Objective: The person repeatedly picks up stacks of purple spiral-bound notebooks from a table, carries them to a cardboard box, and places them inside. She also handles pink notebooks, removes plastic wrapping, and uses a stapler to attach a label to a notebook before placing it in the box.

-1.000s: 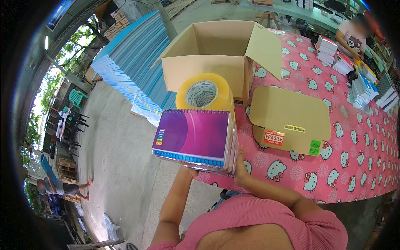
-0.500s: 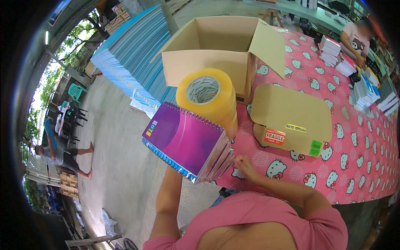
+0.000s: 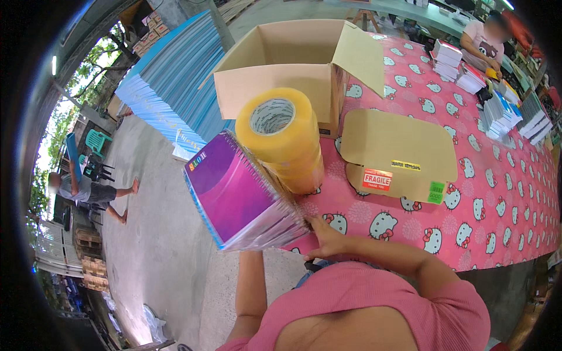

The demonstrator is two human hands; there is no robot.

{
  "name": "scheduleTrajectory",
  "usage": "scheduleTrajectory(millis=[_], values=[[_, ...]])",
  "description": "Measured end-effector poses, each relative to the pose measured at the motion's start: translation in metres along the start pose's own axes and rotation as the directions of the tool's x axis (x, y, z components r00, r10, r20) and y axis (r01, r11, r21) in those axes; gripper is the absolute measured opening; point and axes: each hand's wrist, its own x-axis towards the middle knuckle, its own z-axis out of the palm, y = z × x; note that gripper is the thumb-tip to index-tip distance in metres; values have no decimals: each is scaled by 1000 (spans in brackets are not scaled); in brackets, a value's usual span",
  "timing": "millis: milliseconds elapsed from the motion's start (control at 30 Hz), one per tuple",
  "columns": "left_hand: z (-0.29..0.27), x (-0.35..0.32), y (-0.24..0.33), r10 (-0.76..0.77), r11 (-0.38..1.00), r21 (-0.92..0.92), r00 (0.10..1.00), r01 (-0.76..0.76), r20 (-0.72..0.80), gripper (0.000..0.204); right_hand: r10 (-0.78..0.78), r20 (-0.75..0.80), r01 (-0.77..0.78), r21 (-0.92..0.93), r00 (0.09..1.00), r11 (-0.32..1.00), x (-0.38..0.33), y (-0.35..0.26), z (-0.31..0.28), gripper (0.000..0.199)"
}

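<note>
One pink table bears an open cardboard box. The purple-topped notebook stack, at the table's near left edge, has turned further clockwise than before, its spiral edge facing the yellow tape rolls. The right hand, thumb and fingers apart, is by its lower right corner; the left hand is hidden, its fingers' state impossible to tell.
</note>
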Motion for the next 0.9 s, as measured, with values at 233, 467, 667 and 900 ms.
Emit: scheduleTrajectory(millis=[233, 467, 667, 900], values=[[-5, 10, 52, 36, 998, 58, 998, -39, 44, 62, -87, 89, 80, 79, 992, 994, 10, 1, 34, 110], [2, 11, 71, 66, 995, 75, 995, -72, 75, 65, -71, 21, 69, 98, 997, 993, 11, 1, 50, 107], [29, -8, 105, 157, 986, 28, 976, -163, 151, 68, -116, -78, 123, 95, 990, 988, 11, 4, -5, 66], [101, -56, 141, 305, 952, -118, 882, -282, 358, 80, -432, -602, 390, -208, 672, 897, 63, -115, -116, 46]])
